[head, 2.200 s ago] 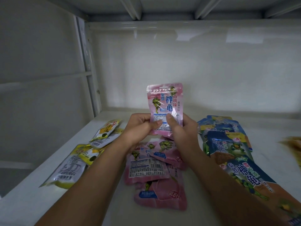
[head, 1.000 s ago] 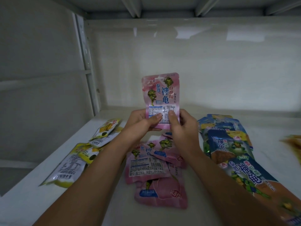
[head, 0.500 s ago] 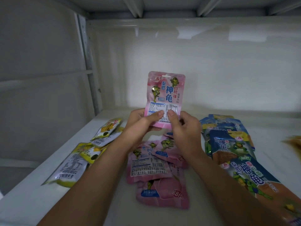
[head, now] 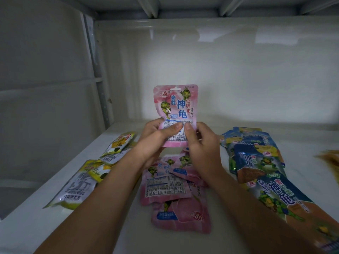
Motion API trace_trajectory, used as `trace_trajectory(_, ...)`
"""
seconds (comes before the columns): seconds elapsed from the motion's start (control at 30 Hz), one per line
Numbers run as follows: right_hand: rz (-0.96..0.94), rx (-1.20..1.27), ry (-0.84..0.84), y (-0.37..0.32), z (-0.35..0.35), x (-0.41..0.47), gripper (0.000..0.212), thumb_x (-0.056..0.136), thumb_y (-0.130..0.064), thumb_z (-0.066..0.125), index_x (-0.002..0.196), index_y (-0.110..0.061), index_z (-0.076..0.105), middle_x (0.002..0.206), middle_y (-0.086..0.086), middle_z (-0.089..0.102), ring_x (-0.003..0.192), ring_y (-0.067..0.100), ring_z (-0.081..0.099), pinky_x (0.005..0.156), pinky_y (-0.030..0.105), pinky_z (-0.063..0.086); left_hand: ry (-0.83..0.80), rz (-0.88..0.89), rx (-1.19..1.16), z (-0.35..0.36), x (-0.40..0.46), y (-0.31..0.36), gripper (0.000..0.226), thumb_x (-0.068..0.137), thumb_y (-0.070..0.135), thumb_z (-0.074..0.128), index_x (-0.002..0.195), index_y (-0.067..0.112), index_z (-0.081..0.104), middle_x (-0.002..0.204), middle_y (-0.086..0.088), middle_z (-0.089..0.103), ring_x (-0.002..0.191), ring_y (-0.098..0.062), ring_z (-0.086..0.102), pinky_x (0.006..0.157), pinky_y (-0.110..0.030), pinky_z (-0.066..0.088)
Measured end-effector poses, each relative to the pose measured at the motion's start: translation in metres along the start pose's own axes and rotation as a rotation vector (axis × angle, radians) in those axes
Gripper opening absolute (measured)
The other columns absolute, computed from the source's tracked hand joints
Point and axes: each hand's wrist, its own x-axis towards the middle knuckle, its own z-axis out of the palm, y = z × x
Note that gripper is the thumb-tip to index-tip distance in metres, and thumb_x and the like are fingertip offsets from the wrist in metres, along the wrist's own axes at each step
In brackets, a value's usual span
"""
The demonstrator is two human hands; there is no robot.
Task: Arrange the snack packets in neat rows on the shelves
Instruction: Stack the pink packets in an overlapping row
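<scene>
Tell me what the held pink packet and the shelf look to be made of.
Pink packet: looks like thin glossy plastic film; it shows glare, wrinkles and a flat sealed top edge. Shelf: smooth, white, semi-gloss surface, probably painted metal or laminate; the glossy back wall mirrors the light.

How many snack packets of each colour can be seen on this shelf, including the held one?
Pink packets: 4, counting the held pink packet in the left hand and right hand
Yellow packets: 4
Blue packets: 4 visible; they overlap
Total: 12 visible
</scene>
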Motion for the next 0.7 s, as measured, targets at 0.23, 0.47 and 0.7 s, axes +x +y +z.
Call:
trace_trajectory(0.23, 0.01, -0.015, 0.028, -0.001, -0.003, 0.0, 0.051, 0.101, -0.031, 0.068, 0.066, -0.005, 0.042, 0.059, 0.007, 0.037, 0.057, 0.012, 0.031, 0.055, 0.03, 0.027, 0.118, -0.016, -0.103, -0.005, 0.003, 0.002, 0.035, 0.091, 0.004, 0.075, 0.111, 0.012, 0.048, 0.104, -0.007, 0.076, 0.109, -0.022, 0.07, 0.104, -0.042, 0.053)
trace_trajectory(0.47, 0.0, 0.017, 0.011, -0.001, -0.003, 0.0, 0.037, 0.103, -0.032, 0.063, 0.077, -0.006, 0.056, 0.066, 0.012, 0.053, 0.06, 0.025, 0.046, 0.056, 0.038, 0.038, 0.104, 0.016, -0.039, -0.012, 0.01, -0.001, 0.017, 0.093, 0.003, 0.069, 0.11, 0.0, 0.073, 0.106, -0.019, 0.078, 0.1, -0.036, 0.075, 0.085, -0.043, 0.061)
trace_trajectory(0.7, 0.032, 0.026, 0.002, -0.004, -0.006, 0.0, 0.04, 0.097, -0.024, 0.073, 0.067, -0.013, 0.049, 0.058, -0.003, 0.042, 0.055, 0.009, 0.035, 0.052, 0.021, 0.029, 0.096, 0.037, -0.051, -0.014, 0.01, -0.002, 0.029, 0.095, 0.014, 0.073, 0.117, -0.004, 0.072, 0.115, -0.021, 0.076, 0.11, -0.04, 0.073, 0.097, -0.053, 0.059)
